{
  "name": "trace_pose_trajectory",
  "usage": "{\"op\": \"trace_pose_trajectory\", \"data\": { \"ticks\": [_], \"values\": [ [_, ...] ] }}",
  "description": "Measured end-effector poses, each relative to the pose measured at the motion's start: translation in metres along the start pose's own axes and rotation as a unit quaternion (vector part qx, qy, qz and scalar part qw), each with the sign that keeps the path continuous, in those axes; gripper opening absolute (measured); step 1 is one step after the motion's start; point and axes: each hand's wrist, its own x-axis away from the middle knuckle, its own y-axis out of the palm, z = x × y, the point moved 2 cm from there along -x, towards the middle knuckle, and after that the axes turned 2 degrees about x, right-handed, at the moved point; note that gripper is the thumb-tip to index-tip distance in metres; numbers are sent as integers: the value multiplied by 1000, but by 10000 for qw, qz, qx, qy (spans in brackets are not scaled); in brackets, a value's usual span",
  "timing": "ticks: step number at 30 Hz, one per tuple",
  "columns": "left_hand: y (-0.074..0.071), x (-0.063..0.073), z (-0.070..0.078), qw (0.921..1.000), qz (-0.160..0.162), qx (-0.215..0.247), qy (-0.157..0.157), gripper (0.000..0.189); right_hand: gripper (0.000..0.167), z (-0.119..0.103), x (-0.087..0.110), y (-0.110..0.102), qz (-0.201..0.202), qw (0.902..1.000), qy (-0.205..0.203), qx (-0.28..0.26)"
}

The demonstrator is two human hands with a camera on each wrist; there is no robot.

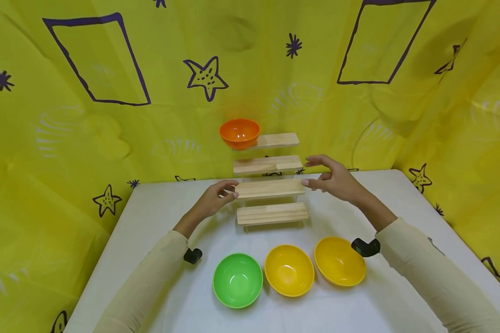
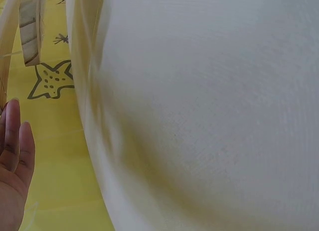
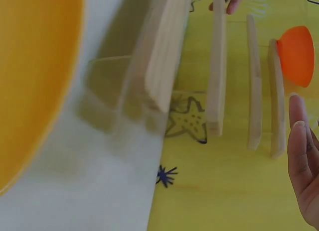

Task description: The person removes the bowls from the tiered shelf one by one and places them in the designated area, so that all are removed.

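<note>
A stepped stand with several pale wooden shelves point(image 1: 271, 188) stands near the back of the table. My left hand point(image 1: 216, 199) is at the left end of the second shelf from the bottom, fingertips right at its edge. In the left wrist view its fingers point(image 2: 12, 136) look fairly straight. At the opposite end is my right hand point(image 1: 335, 180), its thumb by the same shelf and its fingers loosely bent beside the shelf above. An orange bowl point(image 1: 240, 133) sits on the left part of the top shelf; in the right wrist view, the right fingers point(image 3: 299, 151) appear below this bowl.
On the white table point(image 1: 158, 286), in front of the stand, are a green bowl point(image 1: 238, 280), a yellow bowl point(image 1: 289, 270) and a second yellow bowl point(image 1: 340, 262) under the right wrist camera point(image 1: 365, 247). Yellow patterned cloth point(image 1: 250, 55) hangs behind and at the sides.
</note>
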Motion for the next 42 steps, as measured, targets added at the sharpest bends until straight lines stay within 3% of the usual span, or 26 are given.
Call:
{"op": "trace_pose_trajectory", "data": {
  "ticks": [8,19,31,42],
  "values": [
    [-1,1,0,10000,60,27,62,41,70,-20,-42,10,103,9997,-128,-167],
    [0,1,2,9997,81,50,245,41,83,-47,-92,22,184,9992,-5,-360],
    [2,1,1,10000,43,-24,80,41,94,-64,-124,34,243,9974,103,-674],
    [0,1,0,10000,53,22,29,41,96,-74,-146,49,217,9976,268,-606]
  ]
}}
